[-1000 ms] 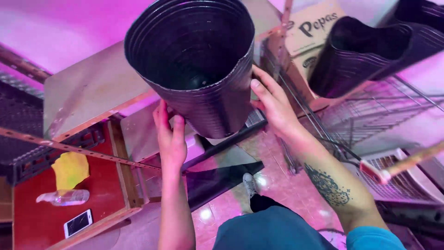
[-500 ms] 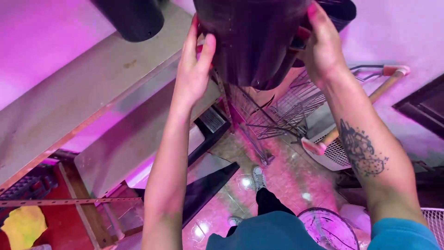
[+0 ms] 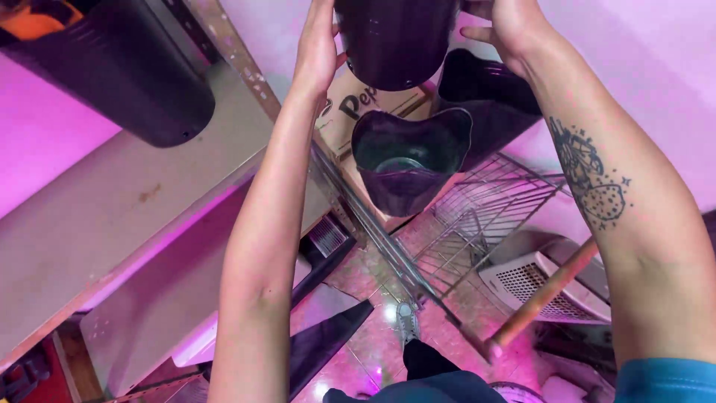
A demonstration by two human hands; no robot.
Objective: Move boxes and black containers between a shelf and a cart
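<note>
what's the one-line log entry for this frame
left hand: grips black pot | right hand: grips same pot | below: open black pot, wire rack

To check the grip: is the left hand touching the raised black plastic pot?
Touching. The head view shows the left hand pressed flat against the raised black plastic pot.

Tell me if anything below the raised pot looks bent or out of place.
Yes. The black pot below the raised pot is squashed: its rim is pinched into a wavy shape instead of round. It leans tilted against a cardboard box beside a wire rack. Both hands, left and right, grip the raised pot.
</note>
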